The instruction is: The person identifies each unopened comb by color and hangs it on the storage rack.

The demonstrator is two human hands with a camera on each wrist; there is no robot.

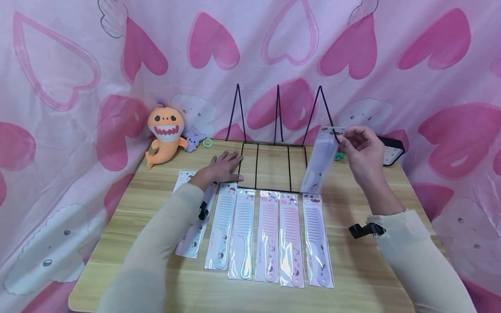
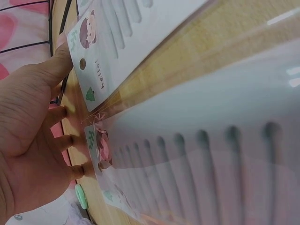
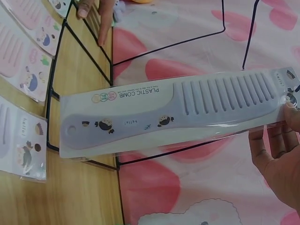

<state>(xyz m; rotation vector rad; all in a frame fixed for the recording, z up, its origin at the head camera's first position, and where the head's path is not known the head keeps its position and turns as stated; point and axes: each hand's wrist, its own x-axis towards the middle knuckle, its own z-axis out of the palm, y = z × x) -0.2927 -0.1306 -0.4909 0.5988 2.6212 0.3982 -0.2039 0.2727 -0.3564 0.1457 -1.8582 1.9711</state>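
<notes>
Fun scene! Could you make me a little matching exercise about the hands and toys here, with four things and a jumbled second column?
1. Larger plush toy
2. Ring
3. Left hand
4. Right hand

A. Holding a packaged purple comb near its top
B. Orange, showing white teeth
C. At the wire rack's left end
D. Green, beside the small purple toy

Pairs: 1-B, 2-D, 3-C, 4-A

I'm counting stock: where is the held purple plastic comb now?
In the head view, the purple plastic comb is right of centre, pinched at its top by the right hand, at the rightmost prong of the black wire rack.
</notes>
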